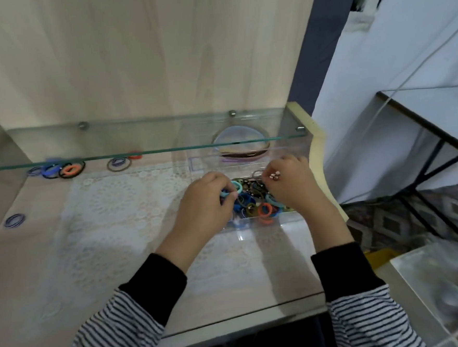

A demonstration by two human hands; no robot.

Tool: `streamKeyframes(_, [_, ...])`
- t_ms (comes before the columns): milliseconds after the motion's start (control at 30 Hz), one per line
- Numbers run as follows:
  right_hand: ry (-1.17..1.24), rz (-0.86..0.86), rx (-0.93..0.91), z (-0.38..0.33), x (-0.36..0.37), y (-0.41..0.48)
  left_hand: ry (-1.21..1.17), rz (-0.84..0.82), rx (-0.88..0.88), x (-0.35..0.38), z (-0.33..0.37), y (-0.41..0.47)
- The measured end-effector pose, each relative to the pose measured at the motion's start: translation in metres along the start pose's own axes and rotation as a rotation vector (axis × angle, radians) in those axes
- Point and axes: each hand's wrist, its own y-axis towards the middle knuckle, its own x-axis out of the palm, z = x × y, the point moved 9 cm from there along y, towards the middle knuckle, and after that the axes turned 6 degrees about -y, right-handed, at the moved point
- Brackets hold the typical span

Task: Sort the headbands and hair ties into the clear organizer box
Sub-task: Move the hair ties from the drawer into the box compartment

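Soft indoor light, faint shadows on the tabletop [53, 267], wide-angle bending at edges, lower-right blur

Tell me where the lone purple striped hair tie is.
Head view: the purple tie lies alone at the far left edge of the table, nearer the person than the tie cluster under the glass shelf, well left of the box.

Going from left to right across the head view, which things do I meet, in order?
Lone striped hair tie → cluster of hair ties → brown hair tie → left hand, holding a teal hair tie → right hand, pinching a beaded hair tie → black-framed side table.
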Motion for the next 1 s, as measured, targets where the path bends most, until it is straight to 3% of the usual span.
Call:
streamKeyframes(100, [0.031, -0.196, -0.008, 0.018, 0.008, -0.004, 0.007, -0.070, -0.007, 0.016, 0.001, 0.012])
streamKeyframes(300, [0.055, -0.364, 0.064, 0.035, 0.007, -0.017, 0.007, -0.169, -0.017, 0.041, 0.004, 0.032])
streamKeyframes(633, [-0.008, -0.626, 0.039, 0.034, 0.008, -0.033, -0.008, -0.192, -0.033, 0.059, 0.004, 0.040])
streamKeyframes(733, [0.028, -0.599, 0.037, 0.035, 0.000, -0.030, -0.023, -0.192, -0.035, 0.057, 0.003, 0.039])
streamKeyframes(900, [0.152, -0.347, 0.126, 0.046, -0.012, -0.014, -0.013, -0.190, -0.022, 0.051, 0.003, 0.035])
streamKeyframes(1000, [0.169, -0.312, 0.128, 0.040, -0.005, -0.012, 0.018, -0.243, 0.030, 0.053, 0.005, 0.032])
